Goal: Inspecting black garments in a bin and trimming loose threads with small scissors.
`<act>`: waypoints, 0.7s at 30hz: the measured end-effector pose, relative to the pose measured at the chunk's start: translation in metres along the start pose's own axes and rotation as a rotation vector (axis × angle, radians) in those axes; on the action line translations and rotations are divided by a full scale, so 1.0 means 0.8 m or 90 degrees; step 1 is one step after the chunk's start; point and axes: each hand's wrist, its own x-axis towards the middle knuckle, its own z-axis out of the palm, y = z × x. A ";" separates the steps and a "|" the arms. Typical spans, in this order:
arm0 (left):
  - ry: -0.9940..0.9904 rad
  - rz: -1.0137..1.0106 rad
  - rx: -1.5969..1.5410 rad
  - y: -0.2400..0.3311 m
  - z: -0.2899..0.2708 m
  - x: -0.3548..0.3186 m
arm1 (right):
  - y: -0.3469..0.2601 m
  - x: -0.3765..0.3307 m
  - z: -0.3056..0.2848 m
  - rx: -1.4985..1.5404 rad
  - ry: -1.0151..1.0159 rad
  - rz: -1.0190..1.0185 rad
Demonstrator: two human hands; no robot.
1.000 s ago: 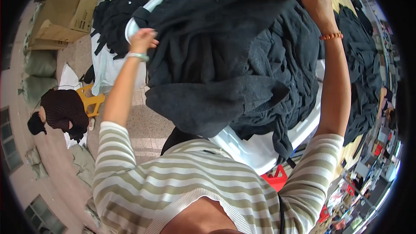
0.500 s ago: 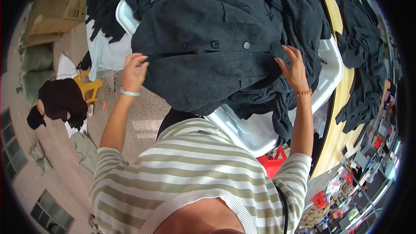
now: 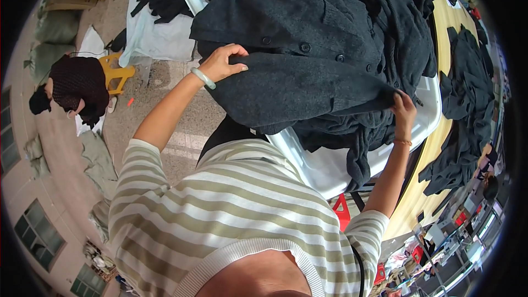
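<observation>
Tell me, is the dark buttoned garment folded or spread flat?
Folded: the dark buttoned garment has its lower part doubled over, both hands gripping the fold.

Heaped dark knit garments (image 3: 330, 60) cover the white plastic tabletop (image 3: 319, 165), leaving only its near rim bare. Bare concrete floor (image 3: 165, 99) lies open left of it, up to the yellow plastic stool (image 3: 118, 74).

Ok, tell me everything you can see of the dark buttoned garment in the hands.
The dark garment is charcoal grey and looks like soft knit, with a row of round dark buttons. It lies spread, partly folded, atop a heap of similar dark clothes on a white table. The left hand grips one edge, the right hand the other.
</observation>
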 end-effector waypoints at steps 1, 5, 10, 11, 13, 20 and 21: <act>0.002 0.000 -0.002 0.002 0.003 0.003 | -0.013 0.001 0.014 -0.303 0.058 -0.086; -0.023 -0.017 -0.040 0.017 0.002 0.009 | -0.150 -0.036 0.129 -0.179 0.027 -0.404; -0.012 0.076 0.007 0.044 -0.001 0.015 | -0.198 -0.075 0.281 -0.207 -0.215 -0.486; -0.005 0.082 0.031 0.047 -0.002 0.011 | -0.196 -0.079 0.302 -0.262 -0.219 -0.464; -0.004 0.125 0.110 0.057 0.004 0.014 | -0.180 -0.075 0.316 -0.278 -0.196 -0.433; -0.016 0.035 0.034 0.053 0.014 0.012 | -0.190 -0.085 0.309 -0.158 -0.194 -0.494; -0.013 0.034 0.052 0.053 0.015 0.014 | -0.191 -0.087 0.307 -0.168 -0.205 -0.492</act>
